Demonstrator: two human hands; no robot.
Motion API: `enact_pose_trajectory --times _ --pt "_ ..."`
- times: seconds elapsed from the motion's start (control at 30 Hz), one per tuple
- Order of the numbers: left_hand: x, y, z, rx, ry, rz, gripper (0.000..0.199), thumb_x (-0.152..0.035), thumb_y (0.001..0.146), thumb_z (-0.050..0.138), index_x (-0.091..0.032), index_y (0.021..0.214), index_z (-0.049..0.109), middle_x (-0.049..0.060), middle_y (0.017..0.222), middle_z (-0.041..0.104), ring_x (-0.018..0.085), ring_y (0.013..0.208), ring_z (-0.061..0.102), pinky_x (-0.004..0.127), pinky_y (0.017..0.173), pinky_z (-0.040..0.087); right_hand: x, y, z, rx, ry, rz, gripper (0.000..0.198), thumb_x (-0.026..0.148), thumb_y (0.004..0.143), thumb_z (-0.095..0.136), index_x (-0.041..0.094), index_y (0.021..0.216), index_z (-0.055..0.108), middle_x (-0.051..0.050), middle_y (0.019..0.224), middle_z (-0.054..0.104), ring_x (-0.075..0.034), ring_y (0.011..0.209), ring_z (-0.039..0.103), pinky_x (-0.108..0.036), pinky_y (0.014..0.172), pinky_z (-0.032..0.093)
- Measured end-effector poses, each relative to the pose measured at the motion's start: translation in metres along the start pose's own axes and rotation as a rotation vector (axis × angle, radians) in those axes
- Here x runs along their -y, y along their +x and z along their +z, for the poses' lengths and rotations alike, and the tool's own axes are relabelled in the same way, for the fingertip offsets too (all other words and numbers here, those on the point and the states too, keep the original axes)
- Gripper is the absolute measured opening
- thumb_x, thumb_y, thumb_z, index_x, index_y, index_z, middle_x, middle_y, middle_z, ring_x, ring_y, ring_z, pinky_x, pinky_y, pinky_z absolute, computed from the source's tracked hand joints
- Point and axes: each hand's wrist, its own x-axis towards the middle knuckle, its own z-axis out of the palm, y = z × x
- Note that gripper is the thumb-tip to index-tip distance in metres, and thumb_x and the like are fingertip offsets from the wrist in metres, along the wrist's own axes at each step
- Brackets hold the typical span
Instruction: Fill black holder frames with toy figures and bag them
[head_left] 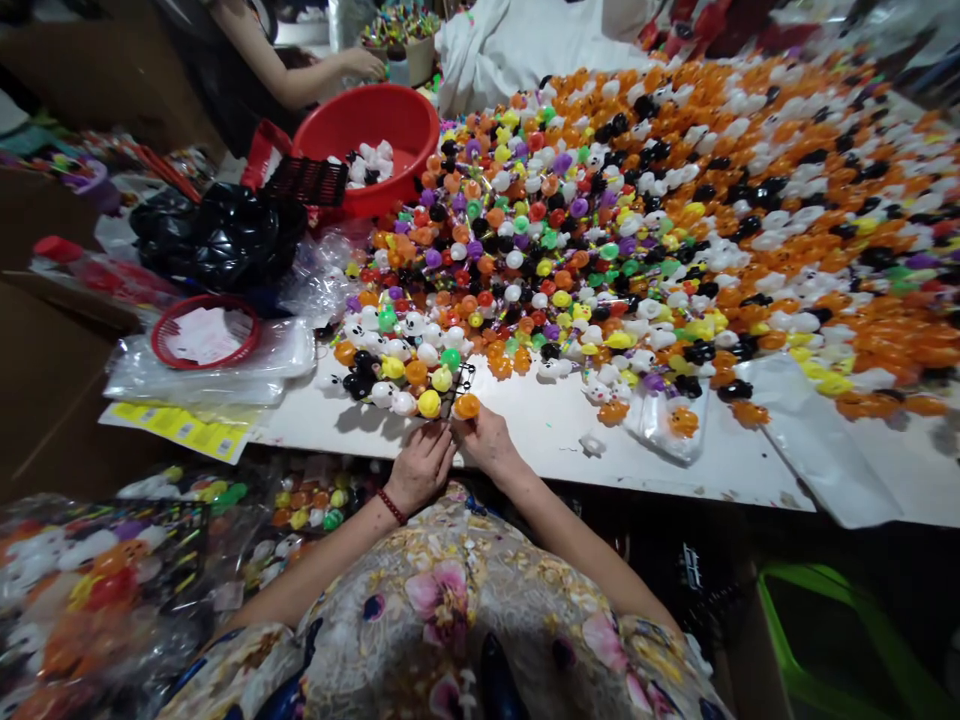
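Rack (pixel 466 378) sat on the table (pixel 536 425), my left hand (pixel 422 468) at its near edge, right hand (pixel 487 440) just beside an orange bauble (pixel 466 406) there; couldn't tell if either gripped anything tbh.

A dark red beaded bracelet (pixel 392 507) is worn at the wrist of the left hand (pixel 421 466), paired with a pale garment (pixel 517 590) covered in a pink, yellow and dark blue floral print

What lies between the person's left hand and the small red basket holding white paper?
In the head view, a stretch of white tabletop lies nearest the left hand, then clear plastic bags reach the small red basket.
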Motion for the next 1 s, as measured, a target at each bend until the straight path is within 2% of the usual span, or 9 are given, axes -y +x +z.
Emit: enact_pose_trajectory --times 0.27,0.37,0.53,0.6,0.67,0.77,0.8,0.9,1.0 --pt "0.000 0.000 -0.002 0.032 -0.032 -0.002 0.041 -0.016 0.092 0.049 -0.013 0.133 0.055 0.016 0.114 0.068 0.027 0.110 0.061 0.044 0.094 0.053 -0.003 0.000 -0.002 0.070 -0.146 -0.045 0.006 0.020 0.089 0.049 0.021 0.088 0.054 -0.004 0.080 0.066 -0.018 0.070 0.059 -0.025 0.064 0.041" --pt "0.000 0.001 -0.003 0.000 -0.011 0.032 0.041 -0.014 0.091 0.051 -0.012 0.132 0.055 0.015 0.110 0.069 0.028 0.109 0.061 0.043 0.094 0.052 0.000 0.000 0.002 0.088 -0.193 -0.074 0.007 0.017 0.088 0.050 0.021 0.088 0.056 -0.005 0.083 0.066 -0.017 0.073 0.059 -0.024 0.065 0.041" --pt "0.001 0.004 -0.005 -0.014 0.069 0.102 0.043 -0.014 0.092 0.050 -0.012 0.134 0.051 0.014 0.108 0.070 0.027 0.105 0.063 0.043 0.093 0.051 0.001 0.000 -0.002 0.110 -0.144 -0.053 0.008 0.015 0.087 0.054 0.019 0.088 0.060 -0.003 0.081 0.066 -0.016 0.072 0.058 -0.024 0.066 0.042" --pt "0.002 0.003 -0.004 -0.010 0.092 0.103 0.047 -0.014 0.092 0.049 -0.013 0.138 0.048 0.014 0.110 0.071 0.027 0.105 0.065 0.042 0.093 0.051 -0.005 0.002 -0.020 0.085 -0.100 -0.024 0.006 0.019 0.088 0.058 0.019 0.091 0.063 -0.002 0.084 0.067 -0.015 0.072 0.058 -0.025 0.067 0.043" --pt "0.002 0.002 -0.003 -0.010 0.091 0.102 0.052 -0.014 0.091 0.048 -0.013 0.143 0.043 0.014 0.112 0.071 0.027 0.105 0.065 0.042 0.094 0.050 -0.014 0.004 -0.050 -0.038 -0.153 0.039 0.010 0.024 0.090 0.059 0.019 0.097 0.065 -0.005 0.090 0.068 -0.016 0.076 0.059 -0.027 0.071 0.045" --pt "0.002 0.000 0.000 -0.019 0.067 0.100 0.057 -0.012 0.091 0.046 -0.014 0.147 0.038 0.014 0.114 0.071 0.026 0.107 0.066 0.042 0.096 0.049 -0.032 0.012 -0.104 -0.303 -0.473 0.211 0.015 0.023 0.094 0.054 0.016 0.098 0.066 -0.011 0.097 0.065 -0.021 0.085 0.060 -0.032 0.077 0.046" --pt "0.002 -0.001 0.001 -0.024 0.058 0.094 0.058 -0.012 0.090 0.046 -0.014 0.147 0.038 0.014 0.114 0.071 0.026 0.107 0.066 0.042 0.096 0.050 -0.037 0.015 -0.119 -0.350 -0.578 0.271 0.015 0.022 0.093 0.055 0.014 0.098 0.066 -0.014 0.100 0.064 -0.023 0.089 0.060 -0.033 0.078 0.046" --pt "0.003 -0.004 0.004 -0.024 0.030 0.050 0.056 -0.013 0.090 0.047 -0.014 0.146 0.042 0.015 0.115 0.071 0.028 0.109 0.064 0.042 0.095 0.050 -0.050 0.026 -0.149 -0.365 -0.765 0.406 0.016 0.023 0.090 0.059 0.011 0.098 0.067 -0.018 0.104 0.061 -0.027 0.094 0.060 -0.035 0.080 0.046" --pt "0.004 -0.006 0.005 -0.007 0.012 0.029 0.055 -0.014 0.089 0.048 -0.015 0.144 0.045 0.015 0.117 0.070 0.029 0.111 0.063 0.043 0.095 0.050 -0.057 0.035 -0.157 -0.341 -0.771 0.436 0.015 0.021 0.089 0.058 0.011 0.095 0.068 -0.017 0.104 0.061 -0.025 0.091 0.060 -0.034 0.078 0.046"
